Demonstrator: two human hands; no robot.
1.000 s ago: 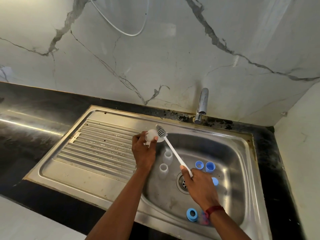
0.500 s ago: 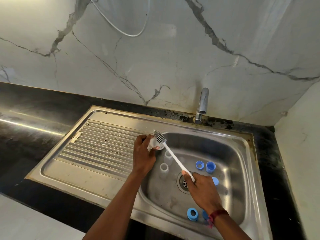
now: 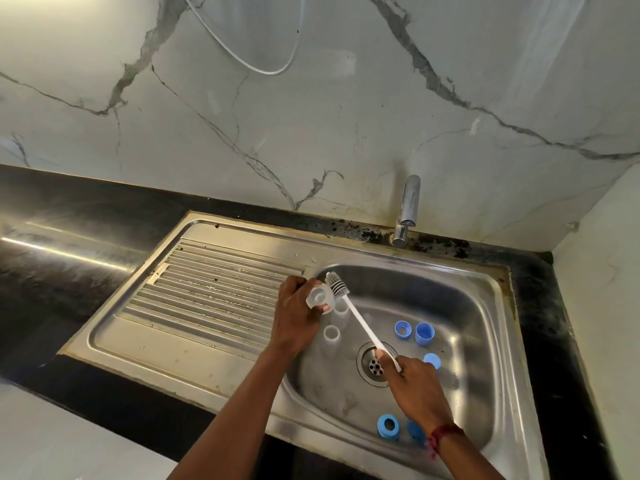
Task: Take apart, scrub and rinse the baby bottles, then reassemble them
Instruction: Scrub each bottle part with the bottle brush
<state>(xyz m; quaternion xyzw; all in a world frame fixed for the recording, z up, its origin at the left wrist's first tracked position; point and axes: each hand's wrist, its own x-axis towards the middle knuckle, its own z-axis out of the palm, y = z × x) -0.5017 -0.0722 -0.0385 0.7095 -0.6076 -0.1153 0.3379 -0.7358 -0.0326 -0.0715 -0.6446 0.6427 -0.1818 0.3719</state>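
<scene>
My left hand (image 3: 298,317), fingers curled, holds a clear bottle part (image 3: 320,296) over the sink (image 3: 485,306) basin's left edge; my right hand (image 3: 412,386) grips a bottle brush (image 3: 360,318), bristles touching that part

Dim, even light, warmer upper left on the marble wall (image 3: 104,46). A glare streak crosses the black counter (image 3: 69,216). Edges bend with wide-angle distortion; focus sharp.

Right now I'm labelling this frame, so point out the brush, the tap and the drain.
brush (image 3: 360,319), head view, middle of its white handle.
tap (image 3: 408,206), head view, its upright chrome body.
drain (image 3: 373,368), head view, its perforated strainer.
</scene>
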